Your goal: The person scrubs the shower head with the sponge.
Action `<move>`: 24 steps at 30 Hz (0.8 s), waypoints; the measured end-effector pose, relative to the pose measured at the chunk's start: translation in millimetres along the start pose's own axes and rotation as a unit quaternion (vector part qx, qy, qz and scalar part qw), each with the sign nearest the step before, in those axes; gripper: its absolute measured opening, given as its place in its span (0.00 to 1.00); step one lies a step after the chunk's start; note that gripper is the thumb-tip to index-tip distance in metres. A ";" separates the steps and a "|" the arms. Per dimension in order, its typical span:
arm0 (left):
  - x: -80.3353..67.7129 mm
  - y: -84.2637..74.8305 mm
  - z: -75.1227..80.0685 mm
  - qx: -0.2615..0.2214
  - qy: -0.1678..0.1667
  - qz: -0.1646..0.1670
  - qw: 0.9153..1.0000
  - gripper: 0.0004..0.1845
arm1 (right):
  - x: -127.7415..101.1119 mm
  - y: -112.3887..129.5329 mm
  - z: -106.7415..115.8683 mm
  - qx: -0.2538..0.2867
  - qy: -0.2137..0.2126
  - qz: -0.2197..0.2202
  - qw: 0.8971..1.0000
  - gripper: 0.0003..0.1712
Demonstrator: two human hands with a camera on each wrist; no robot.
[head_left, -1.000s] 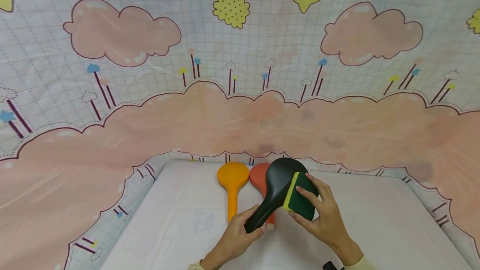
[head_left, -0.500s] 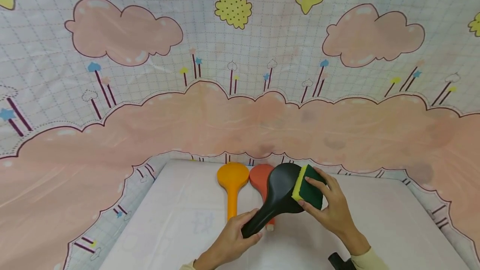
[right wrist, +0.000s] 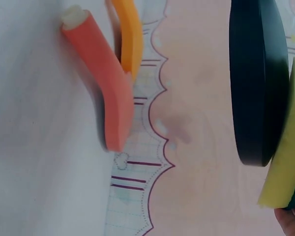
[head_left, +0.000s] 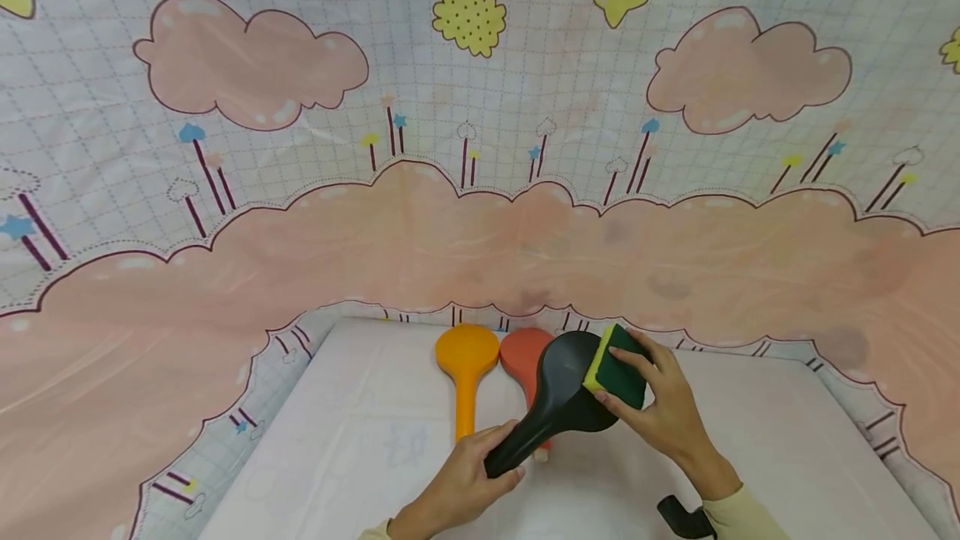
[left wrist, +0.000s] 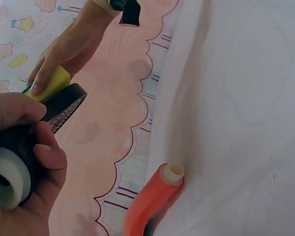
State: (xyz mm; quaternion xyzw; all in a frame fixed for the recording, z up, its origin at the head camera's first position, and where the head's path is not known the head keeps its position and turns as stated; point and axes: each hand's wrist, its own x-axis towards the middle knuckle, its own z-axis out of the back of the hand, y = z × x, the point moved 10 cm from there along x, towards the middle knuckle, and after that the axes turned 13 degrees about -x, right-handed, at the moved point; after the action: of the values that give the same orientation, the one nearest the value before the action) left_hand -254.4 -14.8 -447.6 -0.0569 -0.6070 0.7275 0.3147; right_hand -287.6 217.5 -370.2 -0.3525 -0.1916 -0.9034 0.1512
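Observation:
My left hand (head_left: 468, 482) grips the handle of a black shower head (head_left: 564, 382), lifted off the table with its round face turned up and to the right. My right hand (head_left: 652, 407) holds a yellow and green sponge (head_left: 617, 363) and presses its yellow side against that face. In the left wrist view my fingers (left wrist: 44, 152) curl round the black handle, whose white end (left wrist: 7, 183) points at the camera, and the sponge (left wrist: 51, 83) lies on the head's rim. The right wrist view shows the black head (right wrist: 258, 78) edge-on with the sponge (right wrist: 285, 147) behind it.
An orange shower head (head_left: 467, 373) and a red one (head_left: 521, 357) lie side by side on the white table (head_left: 360, 440), just behind the black one. The red handle (left wrist: 152, 201) ends in a white tip. A cartoon cloud-print cloth (head_left: 480, 190) hangs behind the table.
My right hand has slid the sponge up and to the right across the black head's face, from its lower part to its upper right rim. The left hand has barely moved.

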 end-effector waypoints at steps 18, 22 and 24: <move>8.0 4.1 -6.1 0.023 -0.004 -0.002 1.000 0.26 | -17.3 41.0 -2.1 -0.024 0.007 0.089 0.996 0.37; 8.9 1.8 -6.7 0.029 -0.006 -0.008 1.000 0.26 | -17.7 42.8 -0.9 -0.025 0.008 0.095 0.995 0.37; 8.6 1.5 -7.1 0.028 -0.004 -0.008 1.000 0.26 | -17.1 40.9 0.1 -0.022 0.007 0.092 0.996 0.37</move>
State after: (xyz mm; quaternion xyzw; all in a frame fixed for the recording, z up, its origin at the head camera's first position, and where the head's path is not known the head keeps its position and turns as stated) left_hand -258.5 -4.3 -448.2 -0.0402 -0.5881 0.7421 0.3191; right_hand -258.8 183.9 -372.2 -0.3655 -0.1375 -0.8922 0.2271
